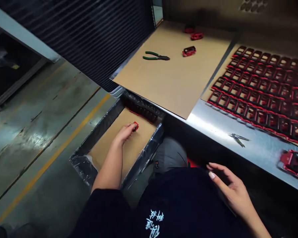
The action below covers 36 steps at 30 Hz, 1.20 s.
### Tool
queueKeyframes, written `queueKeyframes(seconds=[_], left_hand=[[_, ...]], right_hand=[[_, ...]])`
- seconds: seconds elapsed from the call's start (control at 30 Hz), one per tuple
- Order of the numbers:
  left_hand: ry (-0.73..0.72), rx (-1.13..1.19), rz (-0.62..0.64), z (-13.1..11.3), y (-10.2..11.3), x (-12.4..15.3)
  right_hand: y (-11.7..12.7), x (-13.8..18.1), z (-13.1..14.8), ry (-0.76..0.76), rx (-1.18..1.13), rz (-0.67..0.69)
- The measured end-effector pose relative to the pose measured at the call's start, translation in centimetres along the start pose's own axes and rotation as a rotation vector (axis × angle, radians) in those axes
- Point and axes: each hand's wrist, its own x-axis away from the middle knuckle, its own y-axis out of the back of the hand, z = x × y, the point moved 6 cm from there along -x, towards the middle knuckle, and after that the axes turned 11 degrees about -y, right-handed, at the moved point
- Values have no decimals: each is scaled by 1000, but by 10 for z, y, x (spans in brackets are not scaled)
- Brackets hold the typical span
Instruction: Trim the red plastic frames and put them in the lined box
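My left hand [126, 132] reaches down into a box lined with dark plastic [89, 145], its fingers closed on a small red plastic part [136, 126]. Brown cardboard [114, 145] covers most of the box's inside, and a row of dark red-edged parts [144, 113] lies along its far end. Over my lap, my right hand [229, 185] is held with fingers apart and nothing in it, below the edge of the metal bench.
Green-handled cutting pliers [155, 56] and red-and-black parts [189, 51] lie on a cardboard sheet [169, 82]. Several rows of similar parts [260, 89] fill the bench's right. Small pliers [239, 138] rest on the metal bench top [213, 129]. A dark ribbed panel [89, 33] stands left.
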Motion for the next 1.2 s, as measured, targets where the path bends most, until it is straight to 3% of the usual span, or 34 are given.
queueKeyframes(seconds=[0.1,0.2,0.3,0.4,0.5,0.63,0.7,0.83,1.03,1.2], left_hand=[[63,-30,-42,2,6,-28],[88,11,16,4,-25,-45],[59,157,104,1,-53,-39],[-23,395,178,-10,-72,-10],[-56,596,295,-13,-106,35],[67,993,725,-8,-173,100],[128,1082,826,-2,-192,117],[192,1082,880,4,-207,125],[257,1016,933,6,-218,128],[282,889,900,11,-225,133]], right_hand=[[-9,-1,5,19,52,-12],[-15,0,12,36,88,-39],[-18,0,11,40,96,-32],[-22,-2,11,29,103,-2],[-32,-2,32,66,88,61],[-51,-1,82,166,-52,229],[-57,-6,95,95,-190,312],[-63,-8,96,-33,-346,383],[-55,0,80,-85,-349,293],[-56,-2,76,-91,-321,264]])
